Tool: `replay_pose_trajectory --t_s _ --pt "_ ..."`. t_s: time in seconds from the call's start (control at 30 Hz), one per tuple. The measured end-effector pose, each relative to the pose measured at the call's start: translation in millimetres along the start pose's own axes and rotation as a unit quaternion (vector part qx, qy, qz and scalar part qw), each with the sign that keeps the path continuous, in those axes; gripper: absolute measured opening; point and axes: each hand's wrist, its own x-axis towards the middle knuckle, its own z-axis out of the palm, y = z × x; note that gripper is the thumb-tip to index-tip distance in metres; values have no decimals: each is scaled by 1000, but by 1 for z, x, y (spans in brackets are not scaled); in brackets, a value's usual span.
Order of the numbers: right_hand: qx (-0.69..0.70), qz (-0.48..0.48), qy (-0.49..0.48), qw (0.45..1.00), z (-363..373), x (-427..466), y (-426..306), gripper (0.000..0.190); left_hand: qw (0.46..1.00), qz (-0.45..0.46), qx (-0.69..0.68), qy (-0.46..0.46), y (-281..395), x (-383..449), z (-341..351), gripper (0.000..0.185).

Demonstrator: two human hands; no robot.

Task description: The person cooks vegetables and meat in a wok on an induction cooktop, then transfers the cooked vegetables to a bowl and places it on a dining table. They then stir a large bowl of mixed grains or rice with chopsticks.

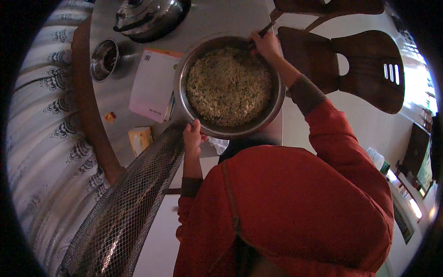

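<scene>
A large round metal basin (180, 74) is at the front edge of the table, holding a chopped, crumbly mixture (228, 86) of pale bits with green flecks. My left hand (194, 138) grips the basin's near left rim, thumb on top. At the far right rim is my right hand (266, 45), fingers closed around a dark, thin implement, perhaps chopsticks or a handle, whose end sticks out beyond the hand; its other end is hard to make out against the basin's shaded inside.
Left of the basin lie books (155, 85), a small metal bowl (104, 60), a tissue box (140, 138) and an orange scrap (110, 117). A metal kettle (152, 20) stands at the back. Wooden chairs (370, 69) stand right; a mesh-covered column (121, 207) is lower left.
</scene>
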Motion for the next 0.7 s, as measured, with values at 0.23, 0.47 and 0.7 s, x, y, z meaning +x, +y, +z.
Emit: replay_pose_trajectory --t_s 0.23,0.47,0.7 --pt "-19 -179 -196 964 38 -71 -30 19 1000 -2 -19 16 -1 2 2 27" --pt "-27 -239 -247 939 -29 -94 -59 22 1000 8 13 15 -2 2 1 29" --pt "-68 -209 -159 963 30 -3 -82 33 999 -19 19 45 1 2 3 31"
